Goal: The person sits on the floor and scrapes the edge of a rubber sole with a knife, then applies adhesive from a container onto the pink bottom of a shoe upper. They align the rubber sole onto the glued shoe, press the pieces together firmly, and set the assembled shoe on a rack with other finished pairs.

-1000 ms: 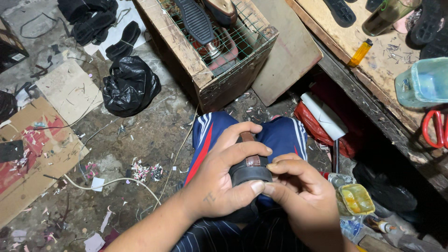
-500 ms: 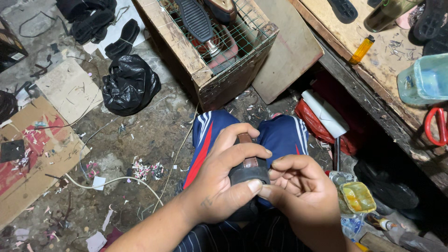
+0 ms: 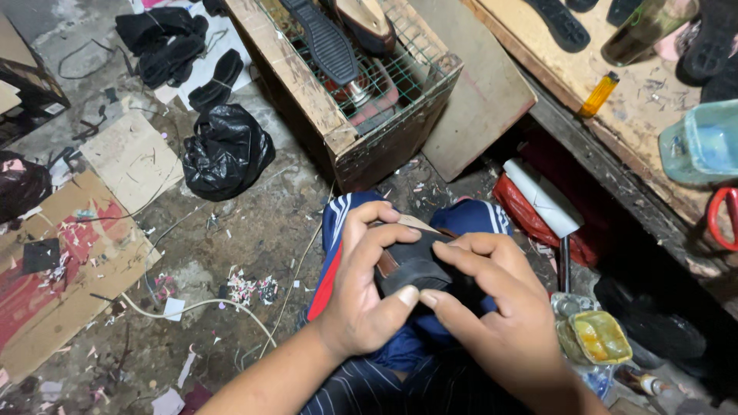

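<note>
Now both hands meet in the lower centre of the frame, over the person's lap, and together they hold one dark shoe sole piece [image 3: 415,265]. It lies between them: the left hand [image 3: 367,296] wraps it from the left with curled fingers [image 3: 377,238] over its top edge and the thumb under it. The right hand [image 3: 503,323] comes from the right, its fingers [image 3: 469,253] bent over the black surface and the thumb pressing near the lower edge, tip almost touching the left thumb. A brown layer shows at the left edge of the piece, under the left fingers. Both hands are closed narrow on this one thing.

In the upper centre stands one wooden crate [image 3: 346,134] with green wire mesh, and two shoe soles lie in it. One black plastic bag [image 3: 227,150] sits on the floor at the upper left of the crate. One orange lighter [image 3: 598,94] lies on the wooden bench [image 3: 530,42] in the upper right. One yellow glue tin [image 3: 596,336] stands at the lower right, just beside the right hand. One white cable [image 3: 200,307] curves over the floor in the lower left.
</note>
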### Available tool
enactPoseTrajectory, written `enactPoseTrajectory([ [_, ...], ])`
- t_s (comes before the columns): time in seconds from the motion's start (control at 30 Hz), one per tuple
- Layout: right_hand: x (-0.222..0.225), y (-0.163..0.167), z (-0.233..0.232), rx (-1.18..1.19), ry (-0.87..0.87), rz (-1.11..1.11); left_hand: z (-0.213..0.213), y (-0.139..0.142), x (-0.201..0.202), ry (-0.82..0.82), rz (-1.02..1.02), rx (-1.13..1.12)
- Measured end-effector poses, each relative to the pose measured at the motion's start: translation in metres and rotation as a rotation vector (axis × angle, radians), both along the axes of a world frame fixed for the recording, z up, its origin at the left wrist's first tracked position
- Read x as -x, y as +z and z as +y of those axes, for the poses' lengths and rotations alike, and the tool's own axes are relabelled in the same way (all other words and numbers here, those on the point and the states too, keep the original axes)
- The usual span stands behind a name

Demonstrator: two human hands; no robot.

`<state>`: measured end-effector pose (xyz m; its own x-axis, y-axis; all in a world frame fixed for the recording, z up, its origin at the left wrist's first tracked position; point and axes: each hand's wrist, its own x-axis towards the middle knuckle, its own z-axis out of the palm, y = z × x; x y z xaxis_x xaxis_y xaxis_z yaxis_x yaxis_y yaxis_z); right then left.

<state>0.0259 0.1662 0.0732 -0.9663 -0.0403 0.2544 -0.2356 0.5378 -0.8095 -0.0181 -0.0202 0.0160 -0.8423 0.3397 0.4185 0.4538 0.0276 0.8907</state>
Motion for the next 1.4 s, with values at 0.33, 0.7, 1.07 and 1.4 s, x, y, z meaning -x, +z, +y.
enactPoseTrajectory([
  [0.33, 0.006, -0.028, -0.001, 0.134, 0.043, 0.011, -0.006, -0.004, 0.004, 0.016, 0.021, 0.106],
  [0.7, 0.009, -0.031, -0.001, 0.167, 0.046, -0.09, -0.005, -0.01, 0.0, 0.071, 0.004, 0.065],
  [1.07, 0.01, -0.052, -0.024, 0.059, -0.041, -0.124, -0.019, -0.038, -0.013, 0.117, -0.15, -0.07],
  [1.4, 0.025, -0.071, -0.042, -0.098, 0.077, -0.066, -0.035, -0.077, -0.02, 0.192, -0.348, -0.233],
])
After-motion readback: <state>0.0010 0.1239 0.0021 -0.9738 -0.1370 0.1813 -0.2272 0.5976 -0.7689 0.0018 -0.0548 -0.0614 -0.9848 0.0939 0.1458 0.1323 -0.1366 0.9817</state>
